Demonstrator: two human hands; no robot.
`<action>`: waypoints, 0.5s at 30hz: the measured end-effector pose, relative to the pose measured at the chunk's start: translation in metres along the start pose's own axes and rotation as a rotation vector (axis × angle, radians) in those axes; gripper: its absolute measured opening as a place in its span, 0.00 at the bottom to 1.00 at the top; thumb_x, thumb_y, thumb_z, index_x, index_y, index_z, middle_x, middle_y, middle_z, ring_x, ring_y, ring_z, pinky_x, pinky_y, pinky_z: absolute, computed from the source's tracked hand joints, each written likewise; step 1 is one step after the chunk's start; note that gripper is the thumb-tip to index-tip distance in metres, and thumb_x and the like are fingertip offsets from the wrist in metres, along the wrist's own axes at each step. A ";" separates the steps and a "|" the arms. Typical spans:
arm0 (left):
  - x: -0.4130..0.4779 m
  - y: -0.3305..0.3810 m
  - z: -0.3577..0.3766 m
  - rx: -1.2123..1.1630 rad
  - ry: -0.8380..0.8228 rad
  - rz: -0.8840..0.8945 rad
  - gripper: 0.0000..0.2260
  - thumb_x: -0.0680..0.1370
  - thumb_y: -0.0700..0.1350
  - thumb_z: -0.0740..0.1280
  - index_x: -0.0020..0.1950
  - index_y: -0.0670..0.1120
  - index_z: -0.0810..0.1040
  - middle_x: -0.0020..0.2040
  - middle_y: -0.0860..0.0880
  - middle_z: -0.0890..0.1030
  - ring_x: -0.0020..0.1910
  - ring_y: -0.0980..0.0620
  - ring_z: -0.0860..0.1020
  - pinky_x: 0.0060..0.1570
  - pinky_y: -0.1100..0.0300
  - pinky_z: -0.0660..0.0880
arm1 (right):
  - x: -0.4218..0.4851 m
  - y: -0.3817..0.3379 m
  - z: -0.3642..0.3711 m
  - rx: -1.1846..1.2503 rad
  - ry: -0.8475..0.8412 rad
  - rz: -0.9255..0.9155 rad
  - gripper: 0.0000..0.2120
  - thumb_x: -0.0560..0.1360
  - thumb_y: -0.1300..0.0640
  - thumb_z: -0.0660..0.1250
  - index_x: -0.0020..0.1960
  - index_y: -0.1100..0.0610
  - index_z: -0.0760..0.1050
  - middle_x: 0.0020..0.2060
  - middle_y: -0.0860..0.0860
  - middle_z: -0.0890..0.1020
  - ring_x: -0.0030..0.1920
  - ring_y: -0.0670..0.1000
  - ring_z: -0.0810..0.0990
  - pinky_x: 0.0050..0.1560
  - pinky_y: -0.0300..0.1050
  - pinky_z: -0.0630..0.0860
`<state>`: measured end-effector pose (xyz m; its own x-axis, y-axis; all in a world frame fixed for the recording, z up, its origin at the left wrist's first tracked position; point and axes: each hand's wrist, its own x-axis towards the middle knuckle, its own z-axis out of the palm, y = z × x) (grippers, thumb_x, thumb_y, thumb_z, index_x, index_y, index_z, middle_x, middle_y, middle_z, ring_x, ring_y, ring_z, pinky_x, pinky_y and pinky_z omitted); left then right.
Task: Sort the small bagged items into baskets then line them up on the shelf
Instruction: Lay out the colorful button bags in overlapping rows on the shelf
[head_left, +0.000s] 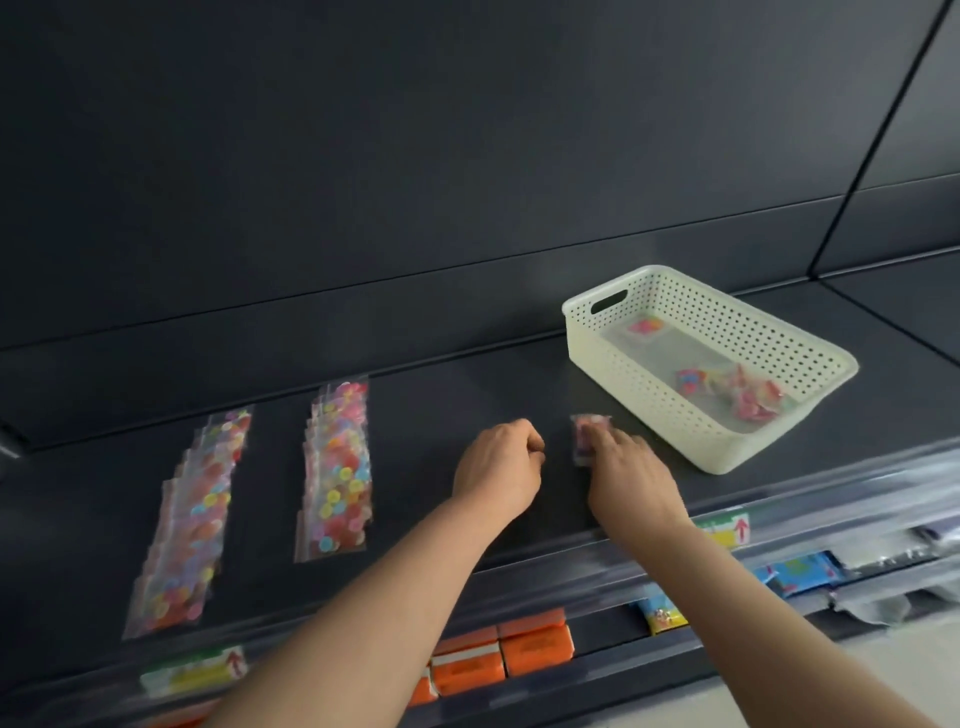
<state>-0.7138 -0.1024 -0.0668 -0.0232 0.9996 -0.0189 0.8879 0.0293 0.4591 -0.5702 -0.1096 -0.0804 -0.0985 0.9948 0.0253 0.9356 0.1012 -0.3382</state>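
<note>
Dark matte shelf (457, 384) runs left to right under a plain dark back wall, with bare room between the bag rows and the basket. Two overlapping rows of clear bags holding coloured discs lie at left, the long row (192, 525) and the short row (340, 467). Right of centre, the right hand (631, 478) rests extended fingers on a small bag (584, 431), just beside the white perforated plastic basket (623, 374), which holds more bags (753, 397). The left hand (498, 470) is curled, with nothing visible in it. Orange packs (535, 644) sit on the shelf below.
</note>
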 end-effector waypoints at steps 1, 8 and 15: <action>0.003 0.002 0.002 0.000 -0.003 -0.013 0.08 0.81 0.48 0.64 0.58 0.50 0.78 0.56 0.51 0.81 0.55 0.49 0.78 0.50 0.55 0.75 | 0.002 0.000 -0.003 0.074 -0.010 -0.011 0.25 0.75 0.64 0.58 0.71 0.52 0.64 0.64 0.53 0.74 0.61 0.55 0.73 0.57 0.47 0.72; 0.017 0.017 0.013 0.009 -0.017 -0.145 0.17 0.78 0.60 0.64 0.59 0.49 0.77 0.56 0.50 0.80 0.55 0.48 0.78 0.48 0.54 0.75 | 0.017 0.018 -0.005 0.059 -0.020 -0.089 0.17 0.76 0.62 0.61 0.63 0.51 0.75 0.57 0.51 0.77 0.58 0.54 0.74 0.54 0.47 0.74; 0.021 0.024 0.015 -0.028 -0.030 -0.137 0.07 0.77 0.51 0.68 0.53 0.51 0.77 0.56 0.49 0.78 0.57 0.47 0.76 0.50 0.54 0.73 | 0.024 0.022 -0.009 0.287 0.015 -0.019 0.17 0.76 0.59 0.62 0.65 0.53 0.71 0.55 0.50 0.82 0.56 0.53 0.78 0.53 0.47 0.76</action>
<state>-0.6867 -0.0813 -0.0694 -0.1293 0.9856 -0.1090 0.8642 0.1659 0.4750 -0.5491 -0.0837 -0.0782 -0.1084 0.9930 0.0471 0.7994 0.1152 -0.5896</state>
